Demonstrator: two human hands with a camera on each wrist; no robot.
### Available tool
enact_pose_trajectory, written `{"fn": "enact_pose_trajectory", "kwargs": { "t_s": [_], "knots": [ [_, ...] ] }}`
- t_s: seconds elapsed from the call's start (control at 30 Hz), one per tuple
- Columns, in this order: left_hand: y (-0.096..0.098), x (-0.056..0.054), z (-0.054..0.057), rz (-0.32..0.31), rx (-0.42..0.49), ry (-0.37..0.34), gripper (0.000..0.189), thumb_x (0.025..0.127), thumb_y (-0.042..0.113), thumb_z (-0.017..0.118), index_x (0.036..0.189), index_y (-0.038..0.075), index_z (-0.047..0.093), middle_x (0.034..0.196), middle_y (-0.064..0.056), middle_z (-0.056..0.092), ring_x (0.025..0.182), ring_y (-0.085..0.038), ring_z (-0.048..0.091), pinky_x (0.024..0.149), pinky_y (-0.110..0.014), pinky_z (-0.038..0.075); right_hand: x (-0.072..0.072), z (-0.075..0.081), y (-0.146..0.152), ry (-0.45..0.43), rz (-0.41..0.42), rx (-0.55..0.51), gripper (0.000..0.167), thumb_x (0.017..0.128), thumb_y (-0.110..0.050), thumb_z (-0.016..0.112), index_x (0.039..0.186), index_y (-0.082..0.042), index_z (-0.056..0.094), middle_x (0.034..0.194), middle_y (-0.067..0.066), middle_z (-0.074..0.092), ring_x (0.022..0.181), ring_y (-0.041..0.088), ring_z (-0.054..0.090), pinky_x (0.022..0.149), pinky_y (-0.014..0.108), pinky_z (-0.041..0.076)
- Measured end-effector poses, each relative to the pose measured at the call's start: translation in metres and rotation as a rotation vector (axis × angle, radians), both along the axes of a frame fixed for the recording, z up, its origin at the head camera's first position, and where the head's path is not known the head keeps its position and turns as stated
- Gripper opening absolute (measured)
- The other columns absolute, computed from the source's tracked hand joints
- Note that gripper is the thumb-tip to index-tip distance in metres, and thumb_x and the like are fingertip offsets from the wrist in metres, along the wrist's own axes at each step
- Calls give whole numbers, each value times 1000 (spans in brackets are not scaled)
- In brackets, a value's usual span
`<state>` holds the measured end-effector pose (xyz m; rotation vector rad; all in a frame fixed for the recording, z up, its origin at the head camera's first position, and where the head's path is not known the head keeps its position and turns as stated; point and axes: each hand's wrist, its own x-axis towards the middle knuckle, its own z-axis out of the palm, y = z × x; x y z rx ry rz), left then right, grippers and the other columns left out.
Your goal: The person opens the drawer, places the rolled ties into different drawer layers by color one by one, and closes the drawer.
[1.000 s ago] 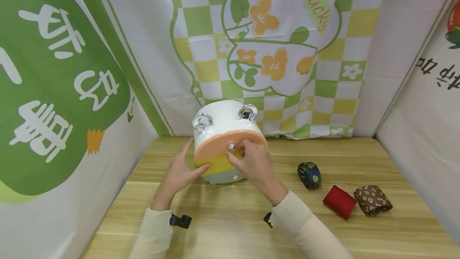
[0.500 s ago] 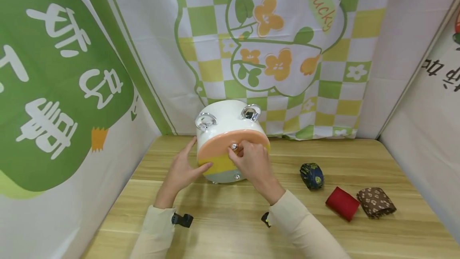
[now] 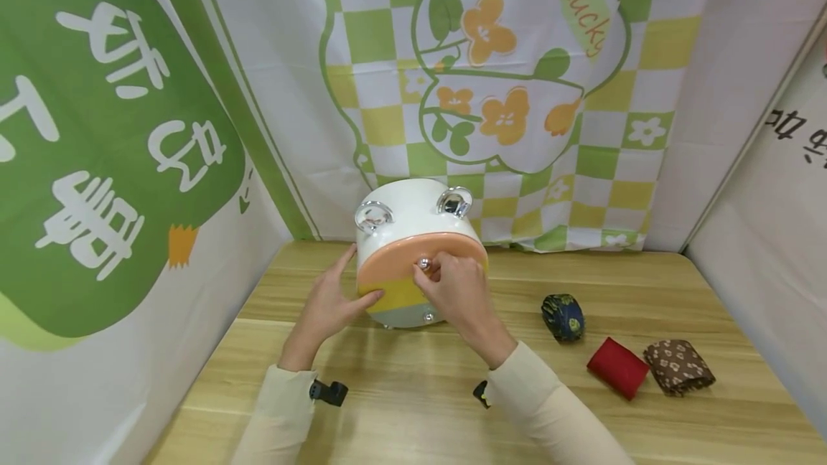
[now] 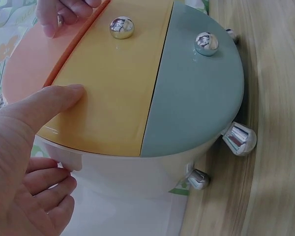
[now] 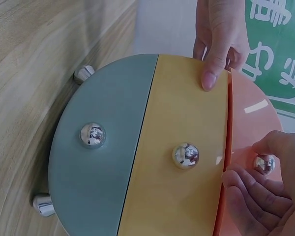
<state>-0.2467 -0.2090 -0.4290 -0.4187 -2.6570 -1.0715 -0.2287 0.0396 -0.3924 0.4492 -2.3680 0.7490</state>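
A small round drawer box (image 3: 413, 208) with a white shell stands on the table, its orange, yellow and blue-green drawer fronts facing me. My left hand (image 3: 328, 309) steadies it at the left side, thumb on the yellow front (image 4: 113, 98) and fingers against the white shell. At the orange drawer (image 5: 253, 105), my right hand (image 3: 460, 296) has thumb and fingers about the silver knob (image 5: 264, 164). A thin strip of the orange drawer's edge stands proud of the yellow front. Silver knobs also sit on the yellow and blue-green drawers.
Two chrome ear-like rings (image 3: 373, 216) top the box, and short metal feet (image 4: 239, 139) are under it. To the right lie a dark blue patterned roll (image 3: 563, 317), a red folded cloth (image 3: 617, 368) and a brown flowered cloth bundle (image 3: 679, 367). A printed curtain (image 3: 594, 163) hangs behind.
The head view has shifted slightly, so everything appears a little further right. My right thumb has drawn a bit closer to the orange drawer's knob. My left hand keeps its place on the box.
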Motion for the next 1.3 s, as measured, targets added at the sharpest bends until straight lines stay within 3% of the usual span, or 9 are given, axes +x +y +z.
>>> {"fn": "enact_pose_trajectory", "kwargs": {
  "t_s": [0.7, 0.87, 1.13, 1.3],
  "knots": [
    [-1, 1, 2, -25, 15, -11, 106, 85, 33, 91, 167, 10, 29, 167, -20, 43, 151, -48, 43, 121, -68, 39, 27, 7, 9, -49, 39, -2, 32, 92, -26, 82, 68, -11, 66, 57, -6, 59, 45, 2, 40, 45, 17, 36],
    [0, 0, 3, -14, 10, -21, 107, 81, 24, 92, 167, 7, 30, 167, -22, 40, 153, -48, 40, 125, -65, 35, 33, 7, 11, -37, 32, 8, 30, 90, -27, 84, 71, -9, 69, 59, -4, 63, 47, 2, 44, 47, 17, 41],
    [-1, 1, 5, -4, 27, -61, 108, 82, 20, 91, 168, 11, 27, 169, -21, 37, 156, -46, 35, 126, -65, 32, 40, 8, 12, -7, 25, 11, 32, 89, -27, 85, 67, -11, 68, 57, -6, 63, 47, 1, 46, 46, 18, 42],
    [-1, 1, 5, 1, 25, -60, 106, 83, 21, 90, 168, 11, 28, 169, -22, 38, 155, -47, 36, 125, -66, 32, 45, 9, 13, 1, 40, 10, 30, 88, -26, 86, 69, -10, 71, 61, -4, 68, 50, 3, 54, 51, 21, 49]
  ]
}}
